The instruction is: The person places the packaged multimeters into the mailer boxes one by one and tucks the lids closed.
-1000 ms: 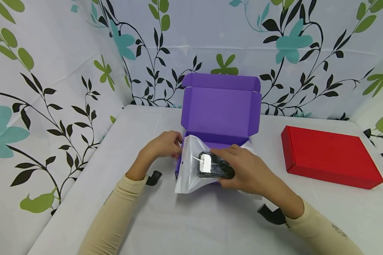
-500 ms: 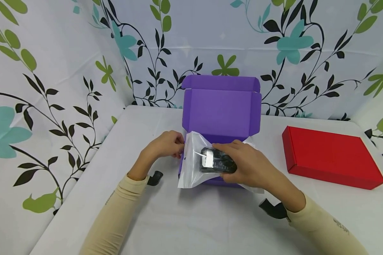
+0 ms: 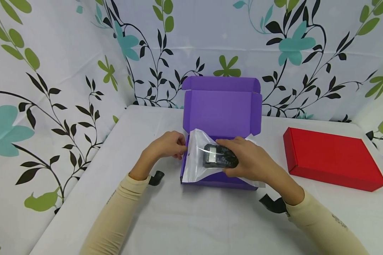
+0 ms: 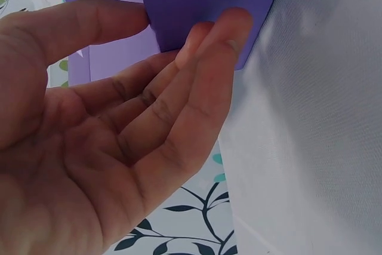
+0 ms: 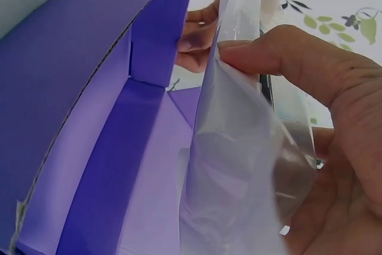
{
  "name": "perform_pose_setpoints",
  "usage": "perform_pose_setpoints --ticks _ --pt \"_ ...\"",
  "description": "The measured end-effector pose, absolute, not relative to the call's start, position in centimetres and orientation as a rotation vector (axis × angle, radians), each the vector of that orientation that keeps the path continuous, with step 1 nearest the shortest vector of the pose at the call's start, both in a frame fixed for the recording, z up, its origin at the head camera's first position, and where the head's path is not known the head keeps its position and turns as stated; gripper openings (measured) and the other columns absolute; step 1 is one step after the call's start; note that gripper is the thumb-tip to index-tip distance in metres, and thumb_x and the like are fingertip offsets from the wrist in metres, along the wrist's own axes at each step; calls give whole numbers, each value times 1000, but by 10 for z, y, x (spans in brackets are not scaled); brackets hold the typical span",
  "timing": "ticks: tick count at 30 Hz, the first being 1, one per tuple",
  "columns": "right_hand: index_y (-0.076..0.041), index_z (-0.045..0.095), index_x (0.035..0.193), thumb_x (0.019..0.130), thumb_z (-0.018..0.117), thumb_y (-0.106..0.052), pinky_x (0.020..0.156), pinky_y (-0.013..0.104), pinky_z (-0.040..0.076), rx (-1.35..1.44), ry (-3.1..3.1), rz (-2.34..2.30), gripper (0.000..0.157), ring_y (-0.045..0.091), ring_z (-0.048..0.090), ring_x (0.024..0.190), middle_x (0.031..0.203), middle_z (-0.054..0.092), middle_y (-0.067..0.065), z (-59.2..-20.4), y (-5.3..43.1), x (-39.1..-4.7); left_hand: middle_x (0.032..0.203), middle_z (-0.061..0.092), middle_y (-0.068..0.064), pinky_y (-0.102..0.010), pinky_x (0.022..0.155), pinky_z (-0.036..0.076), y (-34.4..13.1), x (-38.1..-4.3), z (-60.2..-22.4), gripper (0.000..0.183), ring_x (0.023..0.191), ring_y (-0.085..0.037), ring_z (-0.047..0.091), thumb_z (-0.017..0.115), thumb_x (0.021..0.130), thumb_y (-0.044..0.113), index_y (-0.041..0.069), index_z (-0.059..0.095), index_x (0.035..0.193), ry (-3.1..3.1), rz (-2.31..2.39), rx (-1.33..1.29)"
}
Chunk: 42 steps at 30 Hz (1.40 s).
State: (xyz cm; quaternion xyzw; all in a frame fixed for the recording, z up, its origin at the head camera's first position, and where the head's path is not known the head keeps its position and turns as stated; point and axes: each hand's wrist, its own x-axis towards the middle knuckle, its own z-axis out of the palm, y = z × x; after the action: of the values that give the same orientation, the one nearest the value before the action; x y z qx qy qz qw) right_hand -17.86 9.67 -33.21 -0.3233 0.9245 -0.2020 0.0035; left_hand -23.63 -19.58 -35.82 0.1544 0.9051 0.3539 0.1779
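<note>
An open purple cardboard box [image 3: 222, 111] stands on the table with its lid raised at the back. Over its base, my right hand [image 3: 250, 157] grips a clear plastic bag [image 3: 196, 166] that has a black handheld device [image 3: 221, 156] inside, with a pale rectangular patch like a screen. In the right wrist view, the thumb presses on the bag [image 5: 230, 165], which is held on edge above the box interior. My left hand [image 3: 167, 145] holds the box's left wall. In the left wrist view, its thumb and curled fingers are at the purple wall [image 4: 203, 4].
A closed red box [image 3: 333, 157] lies on the table to the right of the purple one. White cloth [image 3: 191, 223] covers the table. Behind and to the left hangs a leaf-patterned curtain [image 3: 191, 35]. Black straps [image 3: 272, 204] stick out near both wrists.
My right hand has moved the bagged device slightly up and back over the purple box, showing more of its front wall. The left hand stays at the box's left side.
</note>
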Motion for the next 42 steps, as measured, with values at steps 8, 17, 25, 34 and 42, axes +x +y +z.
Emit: perform_pose_setpoints --ticks 8,17,25,34,42 --pt "-11 58 149 76 90 -21 78 44 58 -993 2905 -603 80 31 61 106 125 65 15 -335 96 -184 82 72 -13 -36 68 59 -195 -235 -358 7 75 -28 73 64 95 5 -1 66 94 2559 983 427" --pt "-9 58 148 76 90 -21 79 45 58 -992 2906 -583 80 31 61 108 126 65 14 -339 95 -189 82 72 -13 -37 69 59 -195 -234 -358 8 75 -29 73 66 96 7 0 65 92 2552 977 426" --pt "-9 59 147 76 89 -20 79 45 57 -991 2903 -575 78 30 60 107 125 66 13 -342 94 -192 79 71 -12 -32 64 53 -195 -233 -356 11 72 -26 71 65 97 9 1 67 90 2595 929 452" --pt "-8 59 146 76 90 -21 79 43 55 -1005 2879 -550 78 28 60 103 120 67 12 -349 91 -198 78 72 -10 -31 62 50 -195 -234 -356 13 70 -24 69 62 98 9 3 67 88 2633 884 477" --pt "-7 60 145 75 90 -22 79 42 53 -1020 2874 -529 78 27 59 101 118 68 11 -354 89 -202 77 72 -9 -31 62 49 -196 -234 -355 13 68 -22 68 62 98 9 3 67 87 2638 866 489"
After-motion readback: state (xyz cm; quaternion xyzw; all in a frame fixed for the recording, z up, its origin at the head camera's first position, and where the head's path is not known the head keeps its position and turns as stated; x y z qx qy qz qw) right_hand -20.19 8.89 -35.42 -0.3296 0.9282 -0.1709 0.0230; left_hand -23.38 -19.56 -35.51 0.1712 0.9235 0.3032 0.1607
